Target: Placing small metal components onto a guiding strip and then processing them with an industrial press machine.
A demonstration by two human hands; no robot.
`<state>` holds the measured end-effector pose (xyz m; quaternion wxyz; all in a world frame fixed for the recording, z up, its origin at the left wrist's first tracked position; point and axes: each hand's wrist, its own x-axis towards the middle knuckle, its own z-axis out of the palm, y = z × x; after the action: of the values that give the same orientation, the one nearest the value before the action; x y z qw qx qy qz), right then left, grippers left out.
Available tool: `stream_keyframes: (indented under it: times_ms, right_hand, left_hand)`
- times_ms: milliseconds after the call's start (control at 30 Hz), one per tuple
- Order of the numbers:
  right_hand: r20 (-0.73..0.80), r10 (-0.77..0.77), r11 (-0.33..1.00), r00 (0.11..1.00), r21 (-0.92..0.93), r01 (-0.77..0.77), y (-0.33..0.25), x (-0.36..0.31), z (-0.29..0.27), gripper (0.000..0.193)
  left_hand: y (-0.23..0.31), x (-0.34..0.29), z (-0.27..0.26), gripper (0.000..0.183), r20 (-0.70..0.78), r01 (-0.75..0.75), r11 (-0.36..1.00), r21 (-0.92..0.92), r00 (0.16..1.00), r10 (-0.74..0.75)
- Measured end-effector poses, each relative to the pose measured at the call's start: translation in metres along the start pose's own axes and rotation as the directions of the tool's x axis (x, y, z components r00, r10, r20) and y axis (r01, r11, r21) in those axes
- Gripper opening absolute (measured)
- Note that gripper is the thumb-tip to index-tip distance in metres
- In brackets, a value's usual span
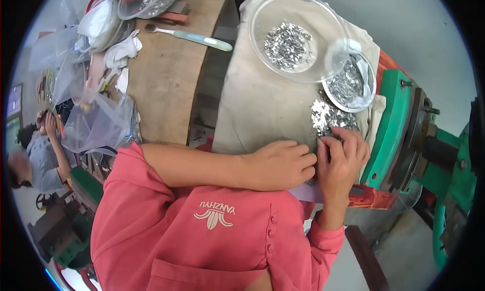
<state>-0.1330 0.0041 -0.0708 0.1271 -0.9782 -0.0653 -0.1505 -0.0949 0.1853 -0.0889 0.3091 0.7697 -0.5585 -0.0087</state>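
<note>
My left hand (283, 164) lies at the front of the cloth-covered work surface (252, 104), its fingers curled closed and their tips turned out of sight. Close beside it is my right hand (343, 157), thumb and fingers bent together at the near edge of a loose pile of small shiny metal pieces (327, 115). Whatever either hand grips is too small or hidden to make out. Beyond the pile stands a white round container (373, 83) of thin silvery metal parts. A large clear plastic bowl (257, 43) with small metal pieces in it overlaps that container's rim.
Green machinery (389, 119) borders the right side. On the wooden table (166, 83) at left lie a toothbrush (202, 39), a clear tub (146, 3) of metal parts, plastic bags (96, 121) and white cloth (121, 51). Another person (45, 154) sits at far left.
</note>
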Motion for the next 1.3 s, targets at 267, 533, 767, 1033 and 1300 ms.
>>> stream_keyframes:
  times_ms: [267, 533, 767, 1033, 1300]
  right_hand:
    - [0.019, 0.058, 0.998, 0.998, 0.031, -0.059, -0.004, 0.003, -0.001, 0.013]
    - [-0.012, 0.106, 0.988, 0.994, 0.110, -0.104, -0.003, -0.003, -0.002, 0.016]
    - [-0.015, 0.168, 0.971, 0.986, 0.174, -0.163, 0.001, -0.014, 0.001, 0.015]
    - [0.002, 0.156, 0.986, 0.988, 0.055, -0.156, -0.006, -0.007, -0.008, 0.015]
    - [-0.014, 0.218, 0.968, 0.976, 0.133, -0.215, 0.000, -0.007, -0.003, 0.014]
  left_hand:
    - [0.001, -0.001, 0.002, 0.009, -0.002, -0.016, 1.000, -0.003, 1.000, 0.016]
    - [-0.008, 0.002, -0.008, 0.017, 0.092, 0.041, 0.974, -0.223, 0.996, -0.021]
    - [-0.046, 0.022, -0.047, 0.017, 0.267, 0.442, 0.669, -0.597, 0.897, -0.353]
    - [-0.038, 0.015, -0.047, 0.018, 0.359, 0.322, 0.858, -0.399, 0.917, -0.177]
    - [-0.026, 0.017, -0.042, 0.022, 0.370, 0.277, 0.887, -0.368, 0.919, -0.134]
